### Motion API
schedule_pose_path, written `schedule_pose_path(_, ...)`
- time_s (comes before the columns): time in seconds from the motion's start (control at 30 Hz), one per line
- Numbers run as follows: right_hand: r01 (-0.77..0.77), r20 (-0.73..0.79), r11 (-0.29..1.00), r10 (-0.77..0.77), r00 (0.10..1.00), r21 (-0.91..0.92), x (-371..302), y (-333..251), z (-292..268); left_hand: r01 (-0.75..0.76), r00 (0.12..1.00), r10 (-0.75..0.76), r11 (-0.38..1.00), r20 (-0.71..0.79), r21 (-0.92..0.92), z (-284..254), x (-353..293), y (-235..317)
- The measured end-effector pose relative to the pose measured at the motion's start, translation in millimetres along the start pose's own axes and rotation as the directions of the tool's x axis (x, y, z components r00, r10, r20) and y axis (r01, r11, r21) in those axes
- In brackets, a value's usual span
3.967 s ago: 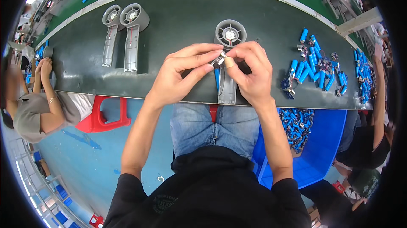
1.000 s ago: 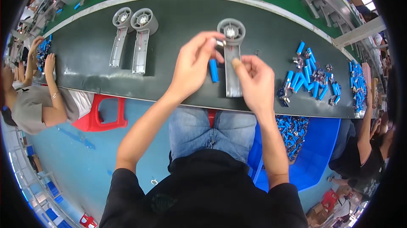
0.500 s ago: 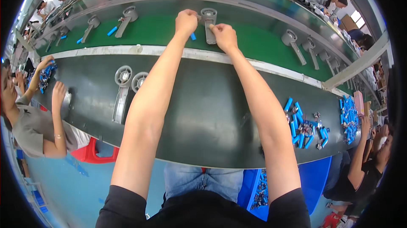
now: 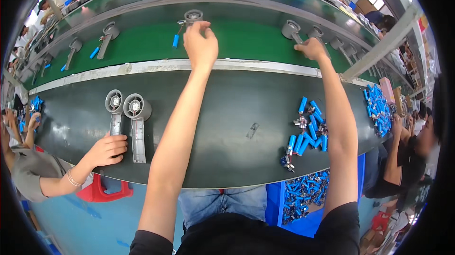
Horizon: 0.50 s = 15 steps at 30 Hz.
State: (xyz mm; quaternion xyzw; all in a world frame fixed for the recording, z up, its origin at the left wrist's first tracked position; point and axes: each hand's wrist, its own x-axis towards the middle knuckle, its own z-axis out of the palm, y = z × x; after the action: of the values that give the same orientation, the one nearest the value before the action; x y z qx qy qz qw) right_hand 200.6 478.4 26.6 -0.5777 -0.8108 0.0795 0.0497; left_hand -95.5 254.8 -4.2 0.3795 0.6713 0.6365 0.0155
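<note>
**Two Hands Over the Green Belt, Each by a Grey Fan**

Closest in, a blue bin (image 4: pixel 273 205) sits to the right of the person's legs, with lots of small blue batteries (image 4: pixel 303 195) in it. A red stool (image 4: pixel 102 191) is on the left.

On the dark tabletop (image 4: pixel 227 98), a co-worker's hand (image 4: pixel 109 150) covers the near end of the handle of a grey hand fan (image 4: pixel 113 101). A second grey hand fan (image 4: pixel 134 107) lies just to its right. Over on the right is a messy heap of blue batteries with wires (image 4: pixel 310 132), and past it a bigger battery pile (image 4: pixel 377 110).

A pale ledge (image 4: pixel 265 65) runs along the far side. Beyond it is the green belt (image 4: pixel 246 41). The right hand (image 4: pixel 310 49) has its fingers bent at the handle of a fan on the belt (image 4: pixel 290 30); I cannot tell if they pinch it. The left hand (image 4: pixel 200 41) has curled fingers and hides most of the middle fan (image 4: pixel 193 15), so I cannot tell if it grips. A blue battery (image 4: pixel 176 40) lies just left of it.
</note>
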Motion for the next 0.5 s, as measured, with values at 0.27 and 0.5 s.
schedule_pose_path(0.27,0.274,-0.143,0.898,-0.238,0.961,0.345,-215.9,-110.0,-8.8,-0.169,0.942,0.147,0.984,0.302,0.048,-15.0,-81.3,71.2)
schedule_pose_path(0.5,0.198,-0.172,0.775,-0.118,0.978,0.6,-316.8,-89.1,3.4,0.109,0.809,0.01,0.98,0.588,-0.168,-106.4,-135.0,75.8)
